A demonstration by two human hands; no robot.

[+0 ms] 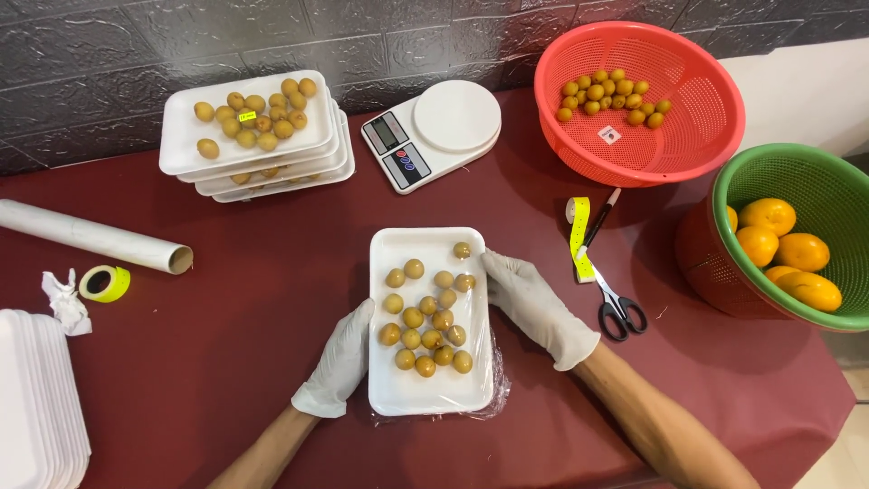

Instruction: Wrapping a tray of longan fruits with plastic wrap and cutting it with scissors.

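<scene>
1 tray (389,389) (long axis fore-aft)

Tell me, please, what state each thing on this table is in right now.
White tray: filled with small fruit, wrapped in film.
Left hand: gloved, on the tray's edge.
Right hand: gloved, on the opposite edge.
Scale: unloaded.
Scissors: closed.
Red basket: nearly empty.

A table (226,362) covered in dark red cloth fills most of the view. Behind its far edge rises a dark grey wall (272,36) of embossed stone-pattern panels (faintly glossy under even light). To the right of that wall, a plain white wall (806,91) begins. Past the table's right corner, pale floor (851,453) shows.
</scene>
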